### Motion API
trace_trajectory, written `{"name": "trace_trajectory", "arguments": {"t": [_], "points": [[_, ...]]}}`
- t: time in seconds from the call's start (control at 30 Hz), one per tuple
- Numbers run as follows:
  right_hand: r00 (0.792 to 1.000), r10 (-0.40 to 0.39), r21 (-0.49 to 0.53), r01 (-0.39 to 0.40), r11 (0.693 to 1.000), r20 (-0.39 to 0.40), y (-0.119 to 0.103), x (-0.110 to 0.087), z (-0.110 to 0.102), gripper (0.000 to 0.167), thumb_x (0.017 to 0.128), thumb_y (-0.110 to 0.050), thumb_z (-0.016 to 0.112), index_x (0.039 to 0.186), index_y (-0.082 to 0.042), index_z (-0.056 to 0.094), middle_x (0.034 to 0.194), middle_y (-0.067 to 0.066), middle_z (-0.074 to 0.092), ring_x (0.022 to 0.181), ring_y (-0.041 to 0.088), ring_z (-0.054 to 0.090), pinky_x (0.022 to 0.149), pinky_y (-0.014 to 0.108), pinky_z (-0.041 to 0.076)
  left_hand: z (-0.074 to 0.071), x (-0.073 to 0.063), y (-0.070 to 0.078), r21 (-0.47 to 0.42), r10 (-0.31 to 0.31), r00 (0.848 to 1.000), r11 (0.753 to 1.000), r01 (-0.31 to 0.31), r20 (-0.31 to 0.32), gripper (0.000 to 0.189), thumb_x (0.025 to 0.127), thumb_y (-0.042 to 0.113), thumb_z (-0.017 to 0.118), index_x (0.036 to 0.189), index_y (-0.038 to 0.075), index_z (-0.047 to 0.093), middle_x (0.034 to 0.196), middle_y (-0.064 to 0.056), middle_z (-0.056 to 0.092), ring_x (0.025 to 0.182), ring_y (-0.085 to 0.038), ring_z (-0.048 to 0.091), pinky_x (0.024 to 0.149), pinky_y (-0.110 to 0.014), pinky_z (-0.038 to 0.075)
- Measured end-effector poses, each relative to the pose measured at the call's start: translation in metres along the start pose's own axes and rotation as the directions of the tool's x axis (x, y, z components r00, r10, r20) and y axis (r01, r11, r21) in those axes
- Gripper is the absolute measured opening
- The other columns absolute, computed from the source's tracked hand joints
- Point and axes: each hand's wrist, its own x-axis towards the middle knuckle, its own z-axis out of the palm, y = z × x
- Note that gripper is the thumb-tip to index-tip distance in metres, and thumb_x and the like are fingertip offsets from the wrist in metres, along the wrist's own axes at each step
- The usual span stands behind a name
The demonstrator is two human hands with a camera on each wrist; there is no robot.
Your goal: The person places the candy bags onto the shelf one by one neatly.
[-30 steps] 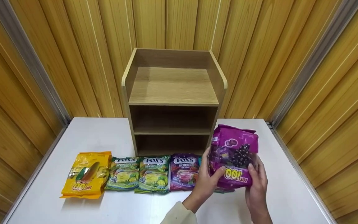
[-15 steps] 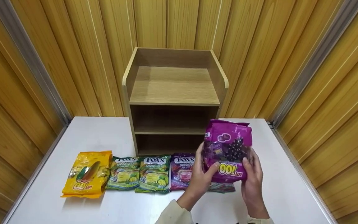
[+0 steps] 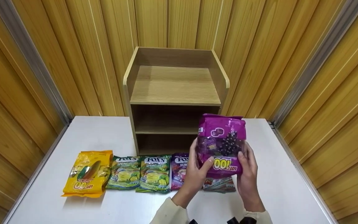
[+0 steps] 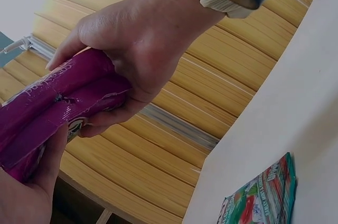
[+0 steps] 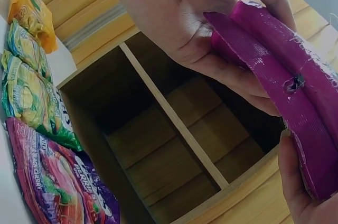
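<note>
A purple candy bag (image 3: 222, 144) with a black grape picture is held up between both hands, above the table and in front of the shelf's right side. My left hand (image 3: 194, 171) grips its left side, thumb on the front. On the opposite side my right hand (image 3: 248, 174) holds it with the thumb on the front too. Both wrist views show the bag's purple bottom end, with the right hand (image 4: 142, 44) in the left wrist view and the left hand (image 5: 206, 28) in the right one. The fingers behind the bag are partly hidden.
A wooden shelf unit (image 3: 176, 102) stands at the back. Before it lie a yellow candy bag (image 3: 87, 174), two green Fox's bags (image 3: 123, 174), a purple Fox's berries bag (image 3: 178, 174) and a teal-edged bag (image 3: 219, 185), partly covered. Wood-patterned walls enclose the white table (image 3: 129, 208).
Both hands have carried the purple candy bag left and slightly up, toward the shelf's front. More of the teal-edged bag shows, and the berries bag is more covered.
</note>
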Motion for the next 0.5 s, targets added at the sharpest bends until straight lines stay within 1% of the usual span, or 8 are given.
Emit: {"name": "trace_trajectory", "arguments": {"t": [0.2,0.3,0.4,0.5], "points": [[1.000,-0.005,-0.002,0.005,1.000,0.021,0.000,0.005,0.008,0.052,0.103,-0.018,0.036,0.153,-0.015,0.021,0.151,0.000,0.034,0.133,0.013,0.041,0.103,0.020,0.045,-0.006,0.002,0.004,-0.010,0.016,1.000,1.000,-0.016,-0.005,0.073,0.096,0.022,0.058,0.153,0.035,0.013,0.150,-0.002,0.034,0.126,-0.024,0.050,0.099,-0.037,0.052],[0.999,-0.014,-0.013,0.015,1.000,0.040,0.000,0.007,0.012,0.052,0.103,-0.017,0.036,0.153,-0.016,0.021,0.151,0.000,0.035,0.132,0.013,0.043,0.102,0.020,0.046,-0.010,0.002,0.006,0.000,0.032,0.999,0.999,-0.032,-0.019,0.072,0.097,0.022,0.057,0.153,0.033,0.014,0.150,-0.002,0.034,0.127,-0.024,0.050,0.099,-0.037,0.052],[0.998,-0.026,-0.026,0.028,0.999,0.059,0.001,0.009,0.016,0.053,0.103,-0.017,0.036,0.153,-0.016,0.021,0.150,0.001,0.037,0.128,0.013,0.046,0.097,0.022,0.049,-0.014,0.003,0.009,0.007,0.048,0.998,0.999,-0.048,-0.027,0.072,0.097,0.021,0.057,0.153,0.032,0.014,0.149,-0.002,0.036,0.125,-0.023,0.051,0.099,-0.037,0.052],[0.997,-0.031,-0.042,0.034,0.999,0.074,0.002,0.011,0.019,0.054,0.103,-0.017,0.036,0.154,-0.016,0.020,0.153,0.000,0.034,0.132,0.011,0.044,0.099,0.020,0.048,-0.017,0.003,0.012,0.007,0.057,0.998,0.998,-0.057,-0.032,0.071,0.097,0.022,0.056,0.153,0.032,0.013,0.148,-0.003,0.037,0.124,-0.023,0.051,0.098,-0.037,0.052]]}}
